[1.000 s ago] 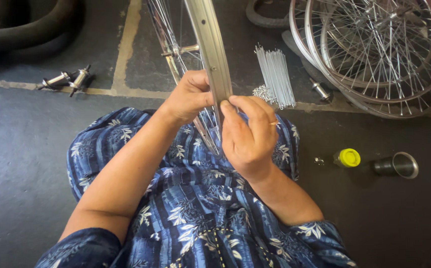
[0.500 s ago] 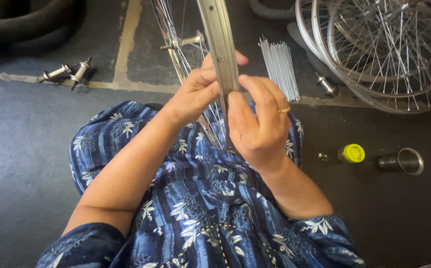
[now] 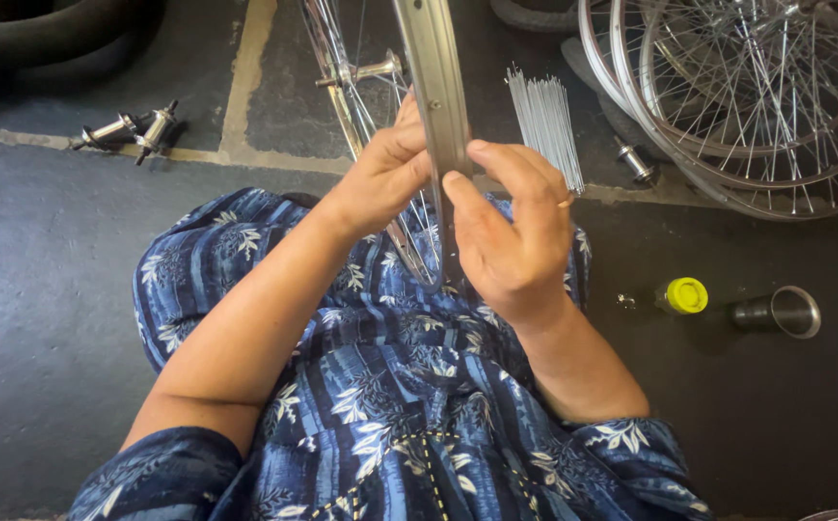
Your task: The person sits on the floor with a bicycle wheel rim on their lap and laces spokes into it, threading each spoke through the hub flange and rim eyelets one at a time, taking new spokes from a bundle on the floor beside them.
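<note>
A silver bicycle wheel rim (image 3: 431, 68) stands on edge over my lap, its spokes and hub axle (image 3: 361, 72) showing to its left. My left hand (image 3: 385, 174) grips the rim from the left side. From the right, my right hand (image 3: 511, 236) closes its thumb and fingers on the rim's near edge. Below both hands lies my blue flower-patterned clothing (image 3: 380, 386).
A bundle of loose spokes (image 3: 544, 121) lies on the dark stone floor just right of the rim. Finished spoked wheels (image 3: 747, 96) are stacked at top right. A yellow-capped small bottle (image 3: 681, 295) and a metal cup (image 3: 787, 311) lie at right. Two hubs (image 3: 135, 130) and black tyres (image 3: 43, 34) sit at upper left.
Both hands have slid a little further up the rim, and the rim has turned slightly. My right fingers now sit closer to the rim's edge.
</note>
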The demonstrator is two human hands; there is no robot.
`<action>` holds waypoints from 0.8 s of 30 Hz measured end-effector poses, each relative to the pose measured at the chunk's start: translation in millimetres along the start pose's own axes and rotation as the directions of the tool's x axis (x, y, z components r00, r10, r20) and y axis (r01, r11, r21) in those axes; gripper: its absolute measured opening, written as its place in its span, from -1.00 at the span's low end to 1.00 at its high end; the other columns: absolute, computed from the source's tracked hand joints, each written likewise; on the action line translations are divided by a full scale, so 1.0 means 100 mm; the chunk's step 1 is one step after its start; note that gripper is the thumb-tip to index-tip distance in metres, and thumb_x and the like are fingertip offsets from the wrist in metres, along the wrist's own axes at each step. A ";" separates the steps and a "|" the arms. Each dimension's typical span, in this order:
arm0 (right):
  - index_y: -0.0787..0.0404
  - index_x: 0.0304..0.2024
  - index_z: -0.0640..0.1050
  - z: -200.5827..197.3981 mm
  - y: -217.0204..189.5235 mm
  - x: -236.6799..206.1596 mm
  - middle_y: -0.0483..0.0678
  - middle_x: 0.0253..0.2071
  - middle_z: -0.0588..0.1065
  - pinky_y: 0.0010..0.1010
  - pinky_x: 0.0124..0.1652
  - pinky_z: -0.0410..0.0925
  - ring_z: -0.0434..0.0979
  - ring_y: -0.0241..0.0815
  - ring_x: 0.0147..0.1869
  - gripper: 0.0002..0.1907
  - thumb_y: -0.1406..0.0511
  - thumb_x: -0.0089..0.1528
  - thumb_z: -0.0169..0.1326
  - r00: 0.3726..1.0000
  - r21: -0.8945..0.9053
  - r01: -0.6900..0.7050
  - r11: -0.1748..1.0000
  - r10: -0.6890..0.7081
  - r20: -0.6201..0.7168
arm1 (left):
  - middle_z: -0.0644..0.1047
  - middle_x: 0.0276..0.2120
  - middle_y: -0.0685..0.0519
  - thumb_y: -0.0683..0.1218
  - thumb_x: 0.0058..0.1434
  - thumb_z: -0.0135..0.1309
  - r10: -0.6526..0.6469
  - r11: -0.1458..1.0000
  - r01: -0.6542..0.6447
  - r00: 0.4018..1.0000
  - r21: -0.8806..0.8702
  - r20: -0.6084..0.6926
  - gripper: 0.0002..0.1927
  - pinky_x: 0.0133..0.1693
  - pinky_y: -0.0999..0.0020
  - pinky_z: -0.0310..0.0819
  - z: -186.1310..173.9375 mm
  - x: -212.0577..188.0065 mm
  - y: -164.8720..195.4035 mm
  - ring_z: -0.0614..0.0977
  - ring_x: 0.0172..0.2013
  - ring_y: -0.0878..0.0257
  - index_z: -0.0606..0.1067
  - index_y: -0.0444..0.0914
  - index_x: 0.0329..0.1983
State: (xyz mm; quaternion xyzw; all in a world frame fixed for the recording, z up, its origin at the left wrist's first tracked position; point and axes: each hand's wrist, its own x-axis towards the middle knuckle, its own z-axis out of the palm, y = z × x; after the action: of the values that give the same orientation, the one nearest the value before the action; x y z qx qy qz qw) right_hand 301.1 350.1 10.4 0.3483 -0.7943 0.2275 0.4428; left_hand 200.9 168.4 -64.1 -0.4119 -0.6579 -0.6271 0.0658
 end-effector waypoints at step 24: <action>0.37 -0.05 0.57 -0.01 0.04 0.10 0.10 0.13 0.47 -0.18 0.19 0.45 0.51 0.11 0.22 -0.76 0.56 0.24 0.25 0.999 -0.088 0.035 0.995 -0.033 0.020 | 0.38 0.29 0.04 0.08 0.54 -0.03 0.027 0.994 -0.023 0.999 -0.110 0.029 -0.68 0.45 0.21 0.09 0.02 0.04 0.22 0.29 0.37 0.18 0.57 -0.18 0.12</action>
State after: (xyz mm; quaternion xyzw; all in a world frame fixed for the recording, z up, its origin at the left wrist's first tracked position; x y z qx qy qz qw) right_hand 295.0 349.6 19.2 0.3438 -0.8015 0.1813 0.4544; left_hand 213.4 169.3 -45.0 -0.4327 -0.6182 -0.6549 0.0409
